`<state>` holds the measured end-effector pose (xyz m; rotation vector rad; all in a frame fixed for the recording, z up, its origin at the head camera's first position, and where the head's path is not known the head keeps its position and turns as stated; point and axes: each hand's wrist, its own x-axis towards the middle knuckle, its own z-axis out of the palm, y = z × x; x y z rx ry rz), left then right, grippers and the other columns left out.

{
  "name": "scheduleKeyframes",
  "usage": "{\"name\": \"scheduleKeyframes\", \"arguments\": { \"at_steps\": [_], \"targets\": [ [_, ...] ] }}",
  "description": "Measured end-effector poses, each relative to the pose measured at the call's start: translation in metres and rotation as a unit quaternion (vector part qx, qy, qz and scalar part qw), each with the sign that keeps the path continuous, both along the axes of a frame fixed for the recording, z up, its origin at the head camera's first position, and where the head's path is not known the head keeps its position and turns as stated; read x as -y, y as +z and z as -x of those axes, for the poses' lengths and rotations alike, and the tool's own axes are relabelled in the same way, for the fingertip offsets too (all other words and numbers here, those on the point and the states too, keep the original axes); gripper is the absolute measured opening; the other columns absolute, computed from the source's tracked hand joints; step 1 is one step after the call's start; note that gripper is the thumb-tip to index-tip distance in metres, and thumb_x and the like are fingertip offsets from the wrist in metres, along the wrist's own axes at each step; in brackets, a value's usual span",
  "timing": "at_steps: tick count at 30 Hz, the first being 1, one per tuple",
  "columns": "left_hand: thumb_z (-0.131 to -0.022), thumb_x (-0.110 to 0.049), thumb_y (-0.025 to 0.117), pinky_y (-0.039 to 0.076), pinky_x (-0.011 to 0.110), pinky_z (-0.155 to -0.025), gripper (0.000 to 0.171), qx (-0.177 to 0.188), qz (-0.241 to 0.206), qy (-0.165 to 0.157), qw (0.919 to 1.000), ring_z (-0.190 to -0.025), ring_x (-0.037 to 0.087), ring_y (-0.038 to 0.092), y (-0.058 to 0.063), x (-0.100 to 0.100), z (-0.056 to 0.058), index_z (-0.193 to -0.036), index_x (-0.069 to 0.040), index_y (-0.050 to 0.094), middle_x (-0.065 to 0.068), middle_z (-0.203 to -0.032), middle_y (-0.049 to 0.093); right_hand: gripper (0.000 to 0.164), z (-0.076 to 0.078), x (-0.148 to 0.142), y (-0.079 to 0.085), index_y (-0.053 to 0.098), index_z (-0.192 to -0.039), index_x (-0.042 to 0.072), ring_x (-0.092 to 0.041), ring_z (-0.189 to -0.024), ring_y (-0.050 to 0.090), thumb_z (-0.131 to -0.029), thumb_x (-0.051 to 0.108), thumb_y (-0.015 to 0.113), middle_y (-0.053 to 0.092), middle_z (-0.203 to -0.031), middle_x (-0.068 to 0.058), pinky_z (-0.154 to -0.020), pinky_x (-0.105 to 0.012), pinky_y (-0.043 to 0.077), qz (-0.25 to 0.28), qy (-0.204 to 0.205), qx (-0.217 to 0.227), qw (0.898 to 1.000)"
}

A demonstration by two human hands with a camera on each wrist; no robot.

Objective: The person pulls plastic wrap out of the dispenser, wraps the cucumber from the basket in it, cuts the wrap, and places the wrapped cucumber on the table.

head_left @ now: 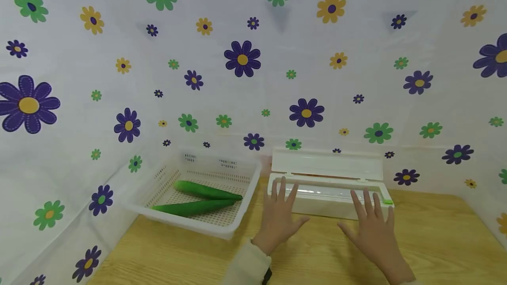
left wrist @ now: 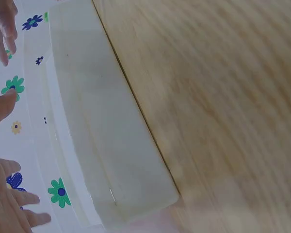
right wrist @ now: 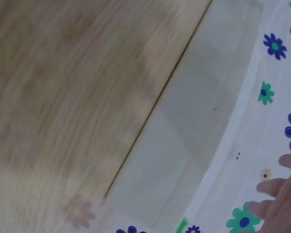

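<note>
A long white cling film dispenser (head_left: 328,208) lies on the table with its lid (head_left: 326,164) raised at the back. Inside is a shiny clear roll (head_left: 322,191), and a small green piece (head_left: 387,201) shows at the right end. My left hand (head_left: 278,218) is spread over the dispenser's left part, fingers straight. Over the right part, my right hand (head_left: 374,236) is spread the same way. Neither hand holds anything; whether fingertips touch the box cannot be told. In the left wrist view the dispenser's front wall (left wrist: 106,111) shows beyond the thumb.
Left of the dispenser stands a white perforated plastic basket (head_left: 186,224). Two green cucumbers, one behind (head_left: 206,190) and one in front (head_left: 194,208), lie in it. A white flower-print sheet (head_left: 253,96) hangs behind the wooden table (head_left: 313,258) and along its left side.
</note>
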<state>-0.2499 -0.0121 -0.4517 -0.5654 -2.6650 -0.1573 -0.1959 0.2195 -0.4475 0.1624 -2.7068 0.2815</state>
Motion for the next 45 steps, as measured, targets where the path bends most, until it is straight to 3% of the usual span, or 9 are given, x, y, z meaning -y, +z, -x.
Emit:
{"name": "scheduleKeyframes", "arguments": {
  "at_steps": [7,10,13,18,27,34,45],
  "targets": [
    [-0.081,-0.058,0.062,0.036,0.041,-0.11,0.086,0.011,0.054,-0.042,0.9976,-0.133,0.027,0.042,0.012,-0.002,0.021,-0.146,-0.011,0.031,0.01,-0.146,0.04,0.077,0.027,-0.025,0.009,0.039,-0.138,0.001,-0.046,-0.12,0.046,-0.076,0.029,0.076,0.053,-0.129,-0.026,-0.094,-0.069,0.034,-0.016,0.057,-0.055,0.997],
    [-0.082,-0.055,0.064,0.038,0.036,-0.108,0.08,0.015,0.071,-0.059,0.9956,-0.127,0.022,0.047,0.014,-0.003,0.03,-0.141,-0.009,0.038,0.008,-0.139,0.048,0.069,0.038,-0.034,0.015,0.046,-0.132,-0.001,-0.043,-0.106,0.057,-0.077,0.026,0.076,0.062,-0.116,-0.024,-0.09,-0.062,0.043,-0.012,0.092,-0.032,0.995],
    [-0.082,-0.053,0.064,0.039,0.035,-0.107,0.073,0.037,0.074,-0.066,0.9943,-0.123,0.021,0.05,0.015,-0.004,0.037,-0.136,-0.008,0.044,0.007,-0.133,0.052,0.061,0.048,-0.04,0.02,0.051,-0.128,-0.002,-0.041,-0.099,0.061,-0.079,0.027,0.073,0.067,-0.107,-0.022,-0.086,-0.056,0.047,0.0,0.115,0.02,0.993],
    [-0.083,-0.053,0.064,0.039,0.039,-0.107,0.069,0.092,0.064,-0.064,0.9916,-0.123,0.025,0.051,0.018,-0.01,0.045,-0.133,-0.007,0.048,0.009,-0.132,0.053,0.057,0.057,-0.047,0.026,0.056,-0.121,-0.003,-0.042,-0.103,0.06,-0.08,0.032,0.072,0.065,-0.113,-0.023,-0.088,-0.055,0.048,0.005,0.115,0.1,0.988],
    [-0.083,-0.053,0.064,0.04,0.045,-0.106,0.072,0.153,0.062,-0.051,0.985,-0.123,0.027,0.052,0.025,-0.017,0.048,-0.134,-0.006,0.046,0.01,-0.133,0.054,0.064,0.066,-0.054,0.029,0.054,-0.124,-0.004,-0.045,-0.109,0.057,-0.081,0.04,0.069,0.06,-0.119,-0.027,-0.091,-0.057,0.046,0.007,0.1,0.163,0.982],
    [-0.083,-0.053,0.064,0.035,0.05,-0.109,0.071,0.186,0.061,-0.046,0.9796,-0.125,0.024,0.051,0.023,-0.02,0.051,-0.134,-0.006,0.048,0.008,-0.136,0.054,0.068,0.071,-0.057,0.026,0.053,-0.125,-0.004,-0.041,-0.102,0.061,-0.081,0.045,0.068,0.064,-0.113,-0.023,-0.088,-0.055,0.049,-0.001,0.102,0.172,0.98],
    [-0.08,-0.06,0.061,0.037,0.047,-0.106,0.073,0.219,0.075,-0.049,0.9716,-0.121,0.02,0.054,0.019,-0.022,0.069,-0.132,-0.009,0.05,0.004,-0.135,0.056,0.068,0.079,-0.061,0.021,0.052,-0.126,-0.004,-0.042,-0.108,0.058,-0.082,0.046,0.067,0.062,-0.119,-0.023,-0.092,-0.055,0.046,-0.005,0.107,0.179,0.978]
  ]
}}
